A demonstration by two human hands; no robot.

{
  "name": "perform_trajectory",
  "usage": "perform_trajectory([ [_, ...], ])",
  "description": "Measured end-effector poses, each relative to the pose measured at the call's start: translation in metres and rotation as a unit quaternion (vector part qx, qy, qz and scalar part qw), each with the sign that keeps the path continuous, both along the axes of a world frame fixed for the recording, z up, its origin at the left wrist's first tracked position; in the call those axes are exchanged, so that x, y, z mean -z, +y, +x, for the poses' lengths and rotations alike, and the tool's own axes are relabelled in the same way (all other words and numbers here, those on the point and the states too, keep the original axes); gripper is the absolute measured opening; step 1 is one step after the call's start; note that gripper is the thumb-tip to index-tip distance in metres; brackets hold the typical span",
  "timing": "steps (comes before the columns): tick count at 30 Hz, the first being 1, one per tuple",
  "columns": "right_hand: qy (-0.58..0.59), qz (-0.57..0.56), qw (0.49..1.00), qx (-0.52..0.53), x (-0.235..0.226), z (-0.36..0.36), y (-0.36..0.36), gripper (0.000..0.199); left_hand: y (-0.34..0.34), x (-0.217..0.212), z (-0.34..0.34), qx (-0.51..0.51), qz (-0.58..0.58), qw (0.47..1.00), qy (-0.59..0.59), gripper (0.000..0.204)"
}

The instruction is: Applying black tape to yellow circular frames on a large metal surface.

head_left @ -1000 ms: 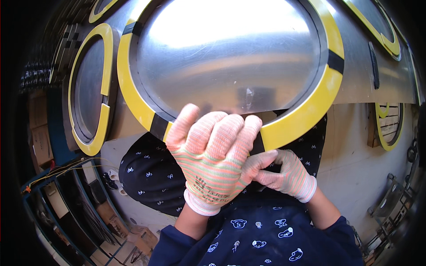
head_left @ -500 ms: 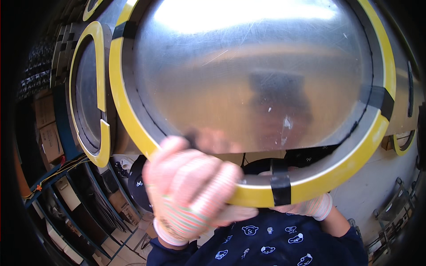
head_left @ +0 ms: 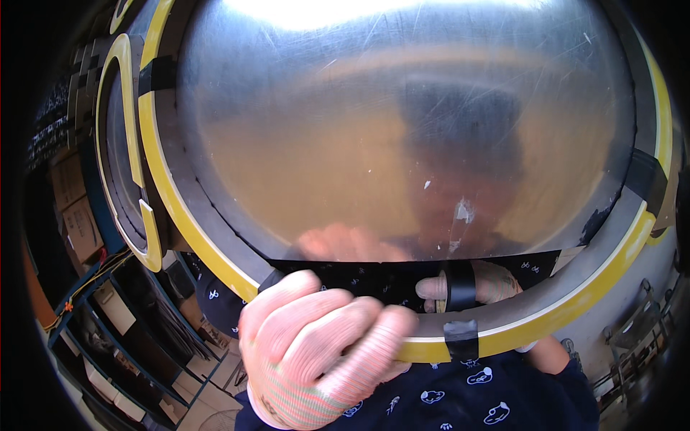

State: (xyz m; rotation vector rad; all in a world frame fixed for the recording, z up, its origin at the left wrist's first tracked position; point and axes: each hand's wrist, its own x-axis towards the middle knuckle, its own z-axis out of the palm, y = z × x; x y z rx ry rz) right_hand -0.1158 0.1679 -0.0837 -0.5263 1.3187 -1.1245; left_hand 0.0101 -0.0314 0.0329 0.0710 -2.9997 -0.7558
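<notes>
Racks crowd left; both hands grip dome's yellow rim.

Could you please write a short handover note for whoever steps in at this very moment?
Left hand: gloved, grip closed over the lower yellow rim of the big round metal disc, held close to the camera.
Right hand: gloved, behind the rim, finger at a black tape strip.
Black tape patches already sit on the rim in several places.
A second yellow-rimmed disc stands at left.
What remains cannot be judged from here.
</notes>
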Motion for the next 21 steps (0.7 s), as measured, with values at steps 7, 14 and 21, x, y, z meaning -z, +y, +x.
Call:
perform_trajectory([
  [7, 0.091, -0.076, 0.989, -0.083, 0.013, -0.003, 0.011, 0.035, 0.001, 0.006, -0.017, -0.086, 0.012, 0.985, 0.147, 0.076],
  [14, 0.076, -0.208, 0.975, 0.037, 0.022, 0.004, 0.017, 0.041, 0.006, 0.004, 0.004, 0.028, -0.199, 0.959, 0.202, 0.075],
  [21, 0.002, -0.133, 0.991, 0.033, 0.026, -0.006, 0.02, 0.052, 0.049, 0.017, 0.025, -0.149, 0.413, 0.898, -0.009, 0.05],
])
